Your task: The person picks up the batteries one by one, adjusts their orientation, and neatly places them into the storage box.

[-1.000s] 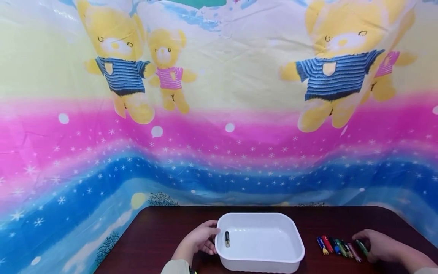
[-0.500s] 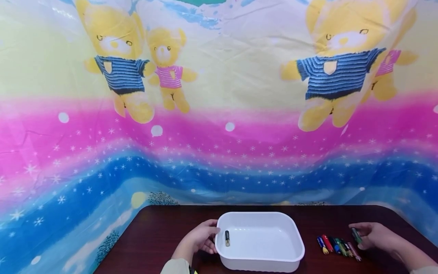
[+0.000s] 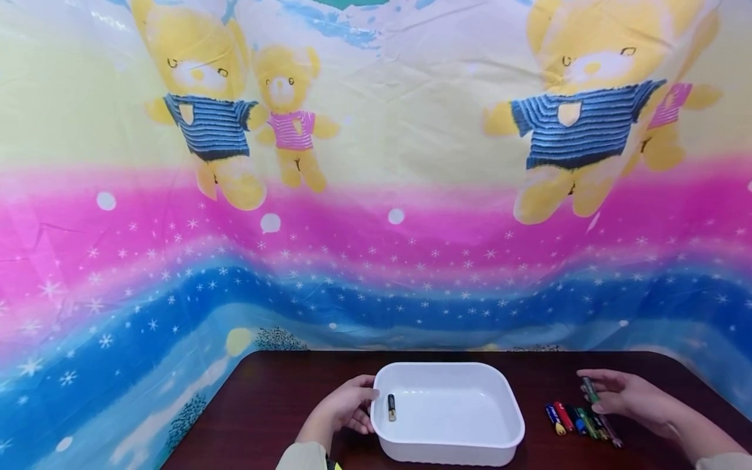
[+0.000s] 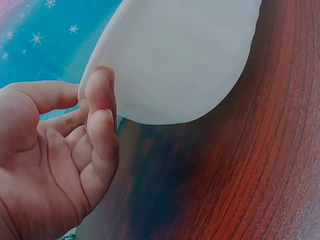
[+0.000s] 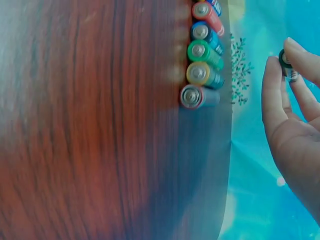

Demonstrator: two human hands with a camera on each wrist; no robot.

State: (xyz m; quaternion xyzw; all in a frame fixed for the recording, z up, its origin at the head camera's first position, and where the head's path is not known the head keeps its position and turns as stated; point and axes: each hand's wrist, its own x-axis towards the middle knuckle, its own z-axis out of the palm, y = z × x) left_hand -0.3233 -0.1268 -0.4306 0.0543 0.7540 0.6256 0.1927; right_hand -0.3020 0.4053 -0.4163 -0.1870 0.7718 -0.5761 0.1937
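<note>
Currently, one dark battery [image 3: 590, 390] sits pinched in the right hand [image 3: 632, 397]

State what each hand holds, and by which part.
Left hand: the white tub, by its left rim. Right hand: a battery, pinched; exactly where along its length is unclear.

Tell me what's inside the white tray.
Inside the tray, one battery lies near the left end, beside the left hand. The near wall hides its own inner face, so anything tight against it would not show.
</note>
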